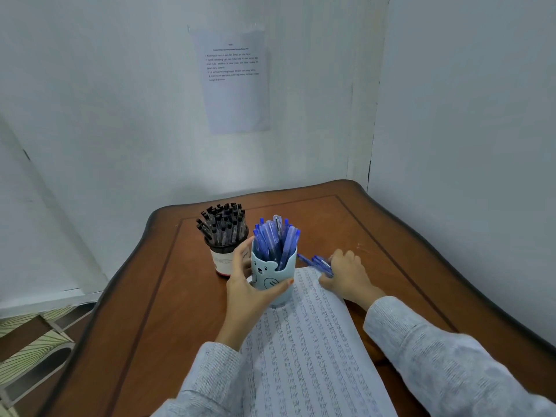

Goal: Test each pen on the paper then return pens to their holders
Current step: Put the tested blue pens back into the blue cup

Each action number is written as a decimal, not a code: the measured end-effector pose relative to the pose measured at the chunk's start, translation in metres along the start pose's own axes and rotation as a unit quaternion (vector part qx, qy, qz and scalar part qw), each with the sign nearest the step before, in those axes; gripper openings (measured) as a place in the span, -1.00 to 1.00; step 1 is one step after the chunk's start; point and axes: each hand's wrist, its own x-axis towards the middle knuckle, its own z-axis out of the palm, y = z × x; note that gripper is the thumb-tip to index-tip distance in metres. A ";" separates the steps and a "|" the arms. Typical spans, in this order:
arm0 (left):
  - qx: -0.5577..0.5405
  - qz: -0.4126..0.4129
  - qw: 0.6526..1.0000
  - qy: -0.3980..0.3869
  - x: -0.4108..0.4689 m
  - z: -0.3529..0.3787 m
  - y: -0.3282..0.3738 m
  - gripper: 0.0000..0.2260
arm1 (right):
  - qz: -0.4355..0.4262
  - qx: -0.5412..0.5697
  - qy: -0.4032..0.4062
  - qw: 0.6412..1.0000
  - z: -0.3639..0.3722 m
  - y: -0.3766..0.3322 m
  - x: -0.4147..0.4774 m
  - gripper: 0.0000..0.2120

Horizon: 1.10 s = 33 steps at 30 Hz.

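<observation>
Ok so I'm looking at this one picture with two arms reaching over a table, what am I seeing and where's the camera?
No machine: these are a person's two bare hands in grey sleeves. The picture comes from a wide-angle camera worn on their head, looking forward and down. The left hand grips a light blue plastic pen holder with a bear face, full of blue pens. The right hand holds a small bundle of blue pens beside it. A white sheet of paper covered in rows of pen marks lies on the brown wooden table. Behind stands a dark round cup of black pens, and a printed sheet hangs on the wall.
</observation>
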 end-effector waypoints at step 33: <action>-0.034 0.010 0.999 -0.013 -0.018 0.027 0.024 -0.20 | -0.219 0.643 0.171 0.713 -0.100 -0.110 -0.055 -0.64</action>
